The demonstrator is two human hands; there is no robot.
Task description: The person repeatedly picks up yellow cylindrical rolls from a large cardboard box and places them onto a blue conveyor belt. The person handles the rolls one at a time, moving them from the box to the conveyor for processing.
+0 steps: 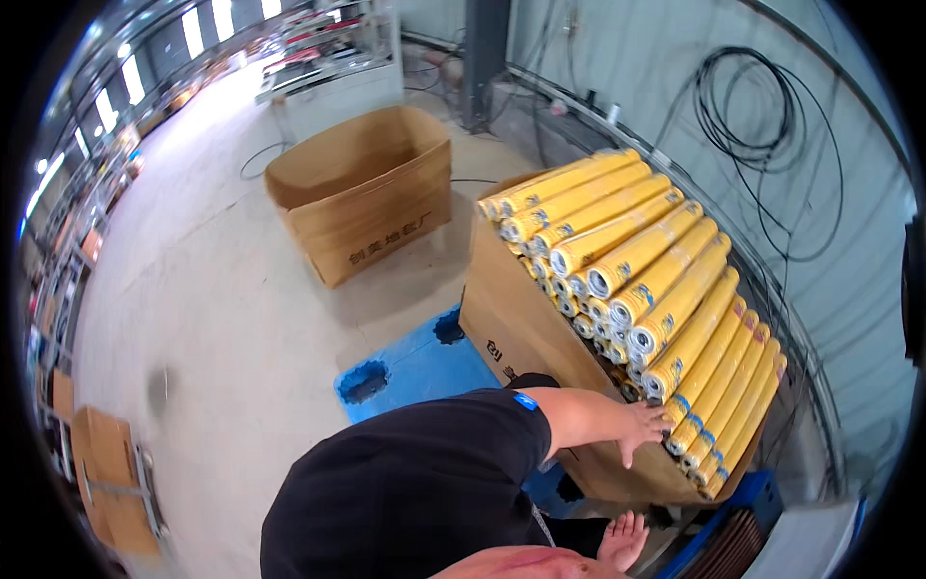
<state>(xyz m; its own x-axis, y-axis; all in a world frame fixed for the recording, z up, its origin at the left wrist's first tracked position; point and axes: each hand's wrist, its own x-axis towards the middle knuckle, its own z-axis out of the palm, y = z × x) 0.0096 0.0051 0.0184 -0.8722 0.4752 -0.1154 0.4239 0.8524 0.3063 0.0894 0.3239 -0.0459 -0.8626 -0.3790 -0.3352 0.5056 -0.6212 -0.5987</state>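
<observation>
Yellow cylindrical rolls [648, 246], shiny as if wrapped in clear film, lie side by side in one tall cardboard box [521, 318], heaped up to its rim. Roughly a dozen show along the top; more round ends are stacked beneath, too overlapped to count.

Two bare hands are in view. The left hand [639, 427], reaching from one short black sleeve [487, 420] with a single blue patch, is at the box's near edge, its fingers spread wide and their tips at the ends of the rolls. Whether they press on a roll cannot be told. The right hand [622, 542] is lower, near the bottom edge and apart from the rolls, fingers extended and slightly parted, with nothing seen in it.

One blue pallet [424, 372] shows beside and below the box, with three dark openings visible. Beyond it, one more open-topped cardboard carton [386, 217] stands on the pale floor [222, 270]. Further cardboard [101, 444] sits at far left. One coil of black cable [701, 106] hangs on the light wall [617, 58], near one dark column [487, 63].
</observation>
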